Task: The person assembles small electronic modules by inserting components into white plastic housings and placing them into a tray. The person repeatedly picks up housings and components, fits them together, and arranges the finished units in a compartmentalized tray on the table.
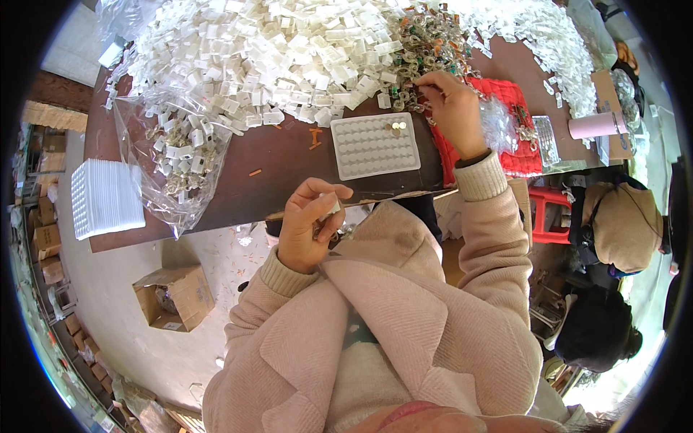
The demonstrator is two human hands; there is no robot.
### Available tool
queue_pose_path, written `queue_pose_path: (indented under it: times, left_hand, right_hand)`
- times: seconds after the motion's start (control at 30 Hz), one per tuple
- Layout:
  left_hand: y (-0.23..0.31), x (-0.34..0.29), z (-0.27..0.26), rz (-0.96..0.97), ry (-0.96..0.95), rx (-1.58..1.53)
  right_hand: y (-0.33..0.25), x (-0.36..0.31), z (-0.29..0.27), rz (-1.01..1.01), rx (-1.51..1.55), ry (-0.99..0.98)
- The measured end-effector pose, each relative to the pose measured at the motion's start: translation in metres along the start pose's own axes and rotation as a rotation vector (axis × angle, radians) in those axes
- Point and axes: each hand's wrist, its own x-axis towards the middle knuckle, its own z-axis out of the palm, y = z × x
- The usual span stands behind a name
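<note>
Near the table's front edge, my left hand is closed, with a small white plastic piece between thumb and fingers. My right hand reaches to the near edge of a heap of small clear, metallic, orange and green parts. Its fingers are bent together at the heap; what they pinch, if anything, is too small to make out. Between the hands lies a white plastic tray with rows of small pockets. A few round, shiny metal pieces rest at its far right corner.
A large heap of white plastic pieces covers the far table. At left are a clear bag of parts and stacked white trays. Red cloth and a pink cylinder lie right. A cardboard box stands on the floor.
</note>
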Motion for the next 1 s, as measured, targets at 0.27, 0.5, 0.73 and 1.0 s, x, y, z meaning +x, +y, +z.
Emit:
queue_pose_path:
  times: [0.27, 0.5, 0.73, 1.0]
  left_hand:
    - [-0.001, -0.001, 0.003, -0.02, -0.008, 0.012]
    - [0.002, -0.002, -0.005, -0.02, -0.044, -0.001]
    - [0.002, -0.002, -0.001, 0.019, -0.025, 0.055]
    - [0.012, -0.001, 0.016, 0.208, -0.014, 0.255]
  right_hand:
    - [-0.01, -0.004, 0.027, 0.236, -0.2, -0.12]
    - [-0.008, 0.016, -0.004, 0.291, 0.245, 0.044]
    - [-0.013, 0.018, -0.02, 0.423, 0.437, 0.09]
    - [-0.092, -0.035, -0.009, 0.387, 0.849, -0.146]
